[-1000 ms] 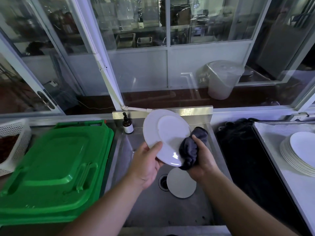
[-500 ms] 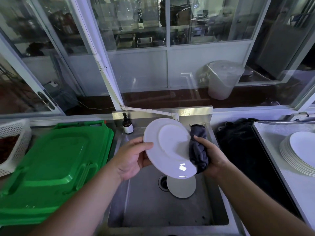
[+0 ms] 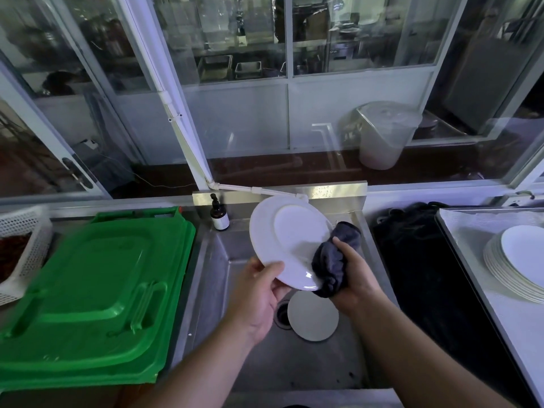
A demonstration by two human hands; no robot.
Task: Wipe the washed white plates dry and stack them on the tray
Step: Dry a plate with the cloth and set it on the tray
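Above the stainless-steel sink (image 3: 294, 363) we hold a round white ceramic plate (image 3: 290, 244) tilted steeply, its face turned toward us and to the right, its upper rim up near the sink's back edge and its lower rim toward our wrists. Our left hand (image 3: 259, 293) pinches the lower left rim, thumb laid over the face and the other fingers behind, out of sight. Our right hand (image 3: 351, 272) is clenched around a bunched dark grey cloth (image 3: 335, 260), which presses on the plate's lower right portion, wrapping over the rim there.

We judge the plate stiff, glazed and breakable, fairly light for one hand yet slick where any wet remains; a glint near the lower edge suggests moisture, though we cannot be sure. The rim is the sensible place to take hold, thumb on the face and fingers beneath, while the soft cloth gives way and moulds to the surface. Being round, the plate has no long axis; only its tilt matters, and it will need levelling, face up, before it goes on the pile.

Below it, a second white disc (image 3: 313, 315), likely another plate lying flat, rests on the sink floor beside the drain (image 3: 282, 315). Well apart on the right worktop, a stack of white plates (image 3: 512, 263) sits on the lined metal tray (image 3: 477, 240). By our reckoning the wiping is in hand and the stacking is partly done.
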